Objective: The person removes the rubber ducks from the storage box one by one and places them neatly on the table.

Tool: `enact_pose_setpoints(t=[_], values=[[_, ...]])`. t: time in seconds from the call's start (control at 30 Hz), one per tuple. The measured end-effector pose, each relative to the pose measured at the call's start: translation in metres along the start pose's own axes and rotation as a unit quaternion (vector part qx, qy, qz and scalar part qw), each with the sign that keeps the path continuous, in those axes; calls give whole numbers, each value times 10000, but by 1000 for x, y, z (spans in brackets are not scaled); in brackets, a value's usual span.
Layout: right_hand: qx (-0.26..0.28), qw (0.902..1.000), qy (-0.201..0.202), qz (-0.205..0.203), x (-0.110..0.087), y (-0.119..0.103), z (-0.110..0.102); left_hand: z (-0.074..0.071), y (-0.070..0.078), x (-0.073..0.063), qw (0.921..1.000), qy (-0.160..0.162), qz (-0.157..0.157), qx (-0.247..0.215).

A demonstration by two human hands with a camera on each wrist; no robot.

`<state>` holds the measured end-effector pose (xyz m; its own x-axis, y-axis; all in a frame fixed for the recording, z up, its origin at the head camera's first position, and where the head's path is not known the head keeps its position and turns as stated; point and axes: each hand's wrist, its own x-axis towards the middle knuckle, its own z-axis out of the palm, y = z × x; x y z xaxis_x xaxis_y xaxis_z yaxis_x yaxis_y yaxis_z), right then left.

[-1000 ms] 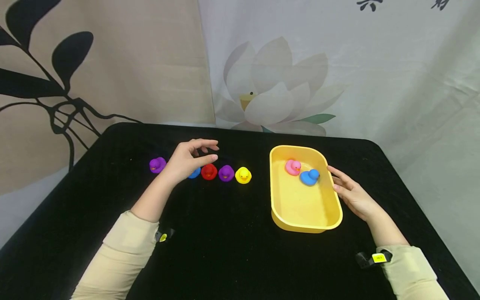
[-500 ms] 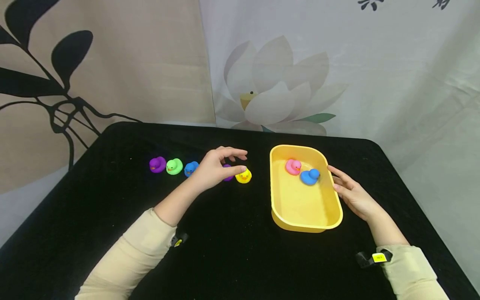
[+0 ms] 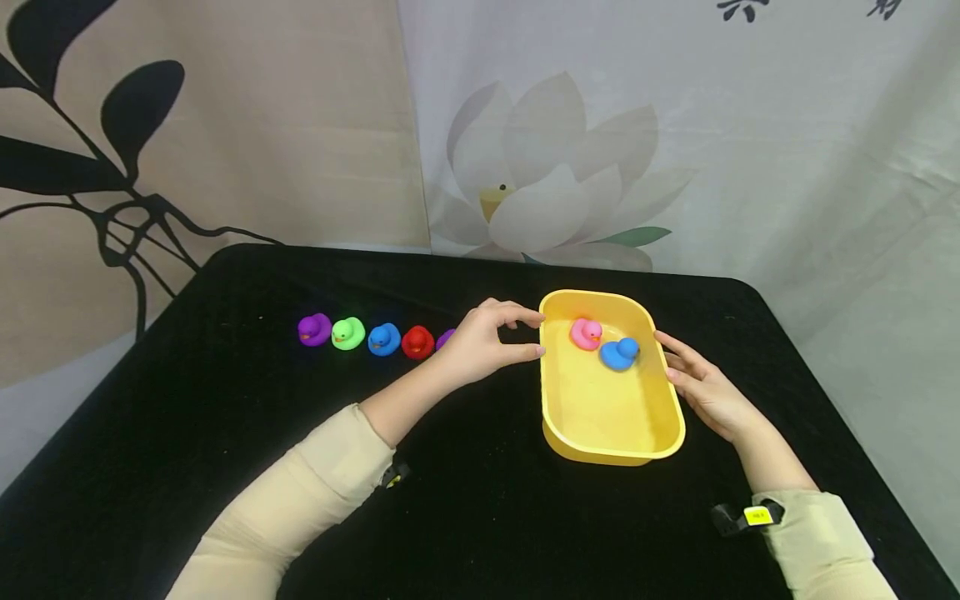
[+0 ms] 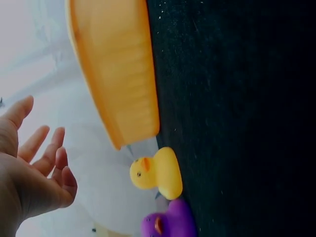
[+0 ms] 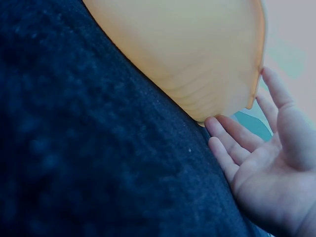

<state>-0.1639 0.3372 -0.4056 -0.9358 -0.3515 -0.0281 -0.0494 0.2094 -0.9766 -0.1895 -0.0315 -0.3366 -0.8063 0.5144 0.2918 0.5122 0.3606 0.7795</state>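
My left hand [image 3: 480, 346] reaches to the left rim of a yellow plastic bin [image 3: 600, 421], thumb and fingers apart with nothing between them. In the left wrist view it hovers above a yellow rubber duck [image 4: 169, 174], which the hand hides in the head view. On the bin's other side, my right hand [image 3: 708, 387] rests its relaxed fingertips against the wall, as the right wrist view also shows. Inside the bin sit a pink duck [image 3: 585, 335] and a blue duck [image 3: 618, 355].
A row of ducks runs along the black tabletop [image 3: 450, 517] left of the bin: purple [image 3: 315, 330], green [image 3: 348, 333], blue [image 3: 384, 339], red [image 3: 417, 342], and another purple duck [image 3: 444, 337] partly behind my left hand. A printed curtain [image 3: 315, 125] hangs behind the table.
My left hand has swept rightward over the row of ducks to the bin's left rim, uncovering the green, blue and red ducks. My right hand and the bin have stayed put.
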Motion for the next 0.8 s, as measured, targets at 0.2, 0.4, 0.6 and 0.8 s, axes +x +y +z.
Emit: enact_pose_setpoints(t=[0.2,0.4,0.6,0.8], values=[[-1,10000,-6,25,0,-1,0,16,1,14,9993,-207,-173,260],[-31,10000,10,57,0,-1,0,30,1,29,9980,-291,-291,484],[-52,9999,34,107,0,-1,1,41,1,43,9962,-299,-472,673],[-66,9999,29,84,1,-1,1,50,-3,56,9953,-274,-583,722]])
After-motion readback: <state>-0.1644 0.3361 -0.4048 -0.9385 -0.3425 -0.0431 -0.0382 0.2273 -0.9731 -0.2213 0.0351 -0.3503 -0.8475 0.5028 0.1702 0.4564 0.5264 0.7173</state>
